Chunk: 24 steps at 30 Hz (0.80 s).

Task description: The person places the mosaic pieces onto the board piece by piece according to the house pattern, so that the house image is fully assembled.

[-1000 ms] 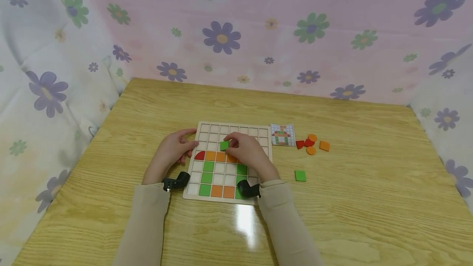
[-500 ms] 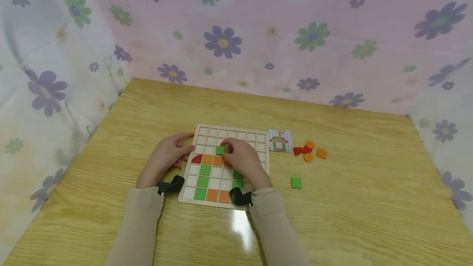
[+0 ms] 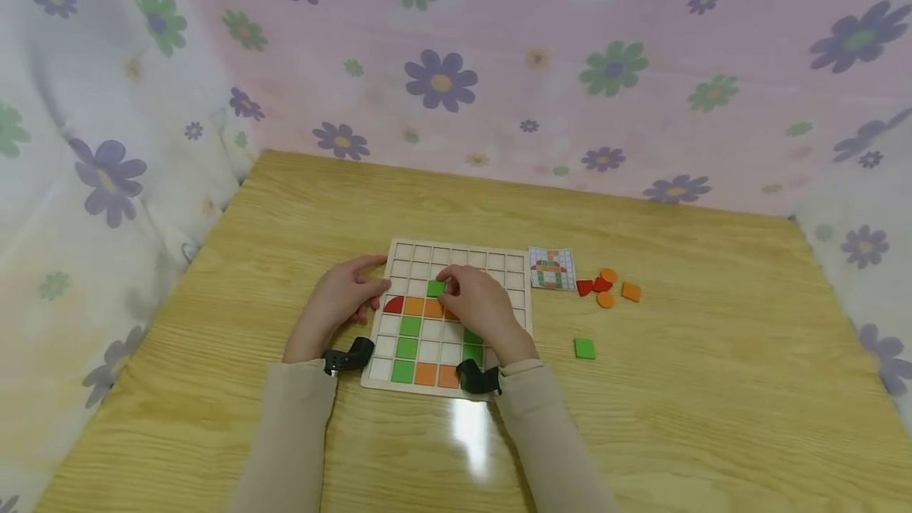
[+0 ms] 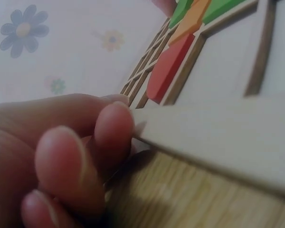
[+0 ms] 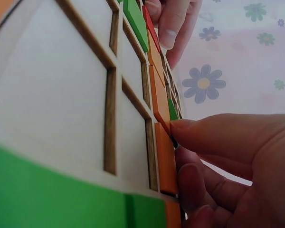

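A wooden grid board [image 3: 514, 260] lies on the table, several cells filled with coloured tiles. My left hand [image 3: 342, 291] holds its left rim; in the left wrist view the thumb lies at the rim with curled fingertips [image 4: 115, 124] beside it. My right hand [image 3: 480, 303] reaches over the board and pinches a green square tile [image 3: 436, 288] between thumb and fingers, at a cell just above the row of orange squares [image 3: 413, 306]. A red quarter-circle tile [image 3: 393, 305] begins that row at the left. My right hand and wrist cover part of the board's right side.
A small pattern card [image 3: 552, 268] lies by the board's upper right corner. Right of it are loose red pieces [image 3: 602, 284], orange discs [image 3: 606, 300] and an orange square [image 3: 631, 291]. Nearer sits another green square [image 3: 584, 348]. Flowered cloth [image 3: 499, 101] stands behind the table.
The green square tile has come down a little toward its cell with my right hand still pinching it. My left hand keeps its place at the rim; the head view has shifted slightly.
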Tool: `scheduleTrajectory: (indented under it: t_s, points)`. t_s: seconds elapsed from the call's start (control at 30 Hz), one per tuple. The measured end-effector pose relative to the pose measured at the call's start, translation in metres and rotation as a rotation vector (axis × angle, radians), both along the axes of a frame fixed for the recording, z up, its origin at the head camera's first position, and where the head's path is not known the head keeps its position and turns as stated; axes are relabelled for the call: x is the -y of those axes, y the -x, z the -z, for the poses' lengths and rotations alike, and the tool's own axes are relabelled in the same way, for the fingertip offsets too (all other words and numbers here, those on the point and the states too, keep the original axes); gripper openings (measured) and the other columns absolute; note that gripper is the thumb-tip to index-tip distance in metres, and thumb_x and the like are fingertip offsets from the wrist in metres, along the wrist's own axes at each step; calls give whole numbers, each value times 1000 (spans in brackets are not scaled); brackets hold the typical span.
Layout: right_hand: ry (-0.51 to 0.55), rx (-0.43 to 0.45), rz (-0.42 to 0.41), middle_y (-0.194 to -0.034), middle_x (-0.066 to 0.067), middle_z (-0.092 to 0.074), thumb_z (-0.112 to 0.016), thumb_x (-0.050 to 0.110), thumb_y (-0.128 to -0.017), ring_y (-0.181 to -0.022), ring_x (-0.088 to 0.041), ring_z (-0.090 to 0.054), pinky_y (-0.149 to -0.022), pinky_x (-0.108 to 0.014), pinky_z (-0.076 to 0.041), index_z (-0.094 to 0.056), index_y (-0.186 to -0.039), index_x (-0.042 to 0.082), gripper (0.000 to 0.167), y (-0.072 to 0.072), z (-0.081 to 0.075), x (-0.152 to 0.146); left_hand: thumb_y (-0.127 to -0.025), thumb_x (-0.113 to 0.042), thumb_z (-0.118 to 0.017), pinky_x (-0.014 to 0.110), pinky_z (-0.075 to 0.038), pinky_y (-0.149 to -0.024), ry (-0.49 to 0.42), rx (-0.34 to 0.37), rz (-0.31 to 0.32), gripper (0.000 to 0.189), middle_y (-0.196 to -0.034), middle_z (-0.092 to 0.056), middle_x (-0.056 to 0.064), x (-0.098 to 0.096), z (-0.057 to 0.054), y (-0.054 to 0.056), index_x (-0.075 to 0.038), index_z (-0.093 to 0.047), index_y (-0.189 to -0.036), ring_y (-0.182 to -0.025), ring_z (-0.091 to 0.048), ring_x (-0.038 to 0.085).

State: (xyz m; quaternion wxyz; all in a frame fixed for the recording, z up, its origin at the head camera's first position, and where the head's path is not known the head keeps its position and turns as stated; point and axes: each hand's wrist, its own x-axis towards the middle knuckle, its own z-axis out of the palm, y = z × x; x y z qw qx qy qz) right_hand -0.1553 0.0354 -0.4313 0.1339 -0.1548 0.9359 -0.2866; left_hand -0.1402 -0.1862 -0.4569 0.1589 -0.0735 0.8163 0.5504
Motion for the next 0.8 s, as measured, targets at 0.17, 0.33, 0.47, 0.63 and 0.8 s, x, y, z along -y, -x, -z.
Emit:
scheduleTrajectory:
  t_s: [0.17,0.33,0.47,0.63,0.8]
  points:
    - [-14,-34,-15,-73,8,-52,-63,21,-82,-63,-11,-47,-55,-25,-39,-62,-104,18,22,-1,1,-15,-83,-28,-64,29,-45,-39,-5,-18,-10,44,-65,-60,12,-14,2,0,-26,-49,-125,-38,-44,15]
    - [33,-33,-33,-75,9,-52,-63,20,-83,-65,-10,-47,-58,-26,-40,-59,-110,17,28,-2,3,-30,-83,-31,-64,30,-45,-39,-5,-16,0,45,-65,-61,12,-22,5,1,-29,-49,-125,-37,-44,15]
    - [90,-1,-69,-80,9,-53,-61,23,-85,-68,-9,-48,-61,-25,-42,-56,-117,18,32,-4,1,-31,-84,-31,-62,31,-44,-38,20,-26,30,46,-64,-60,12,-16,5,3,-29,-47,-127,-36,-43,16]
    - [90,0,-144,-82,10,-53,-57,27,-87,-70,-9,-49,-61,-25,-43,-57,-117,20,30,-13,-10,-29,-84,-36,-61,31,-44,-38,49,-37,58,49,-64,-58,12,-5,4,7,-29,-45,-129,-37,-43,15]
    - [35,-30,-216,-79,12,-53,-56,28,-88,-71,-8,-48,-64,-24,-42,-59,-113,19,26,-27,-18,-44,-84,-36,-60,33,-45,-39,57,-24,64,51,-64,-58,12,2,2,5,-28,-43,-132,-37,-43,15]
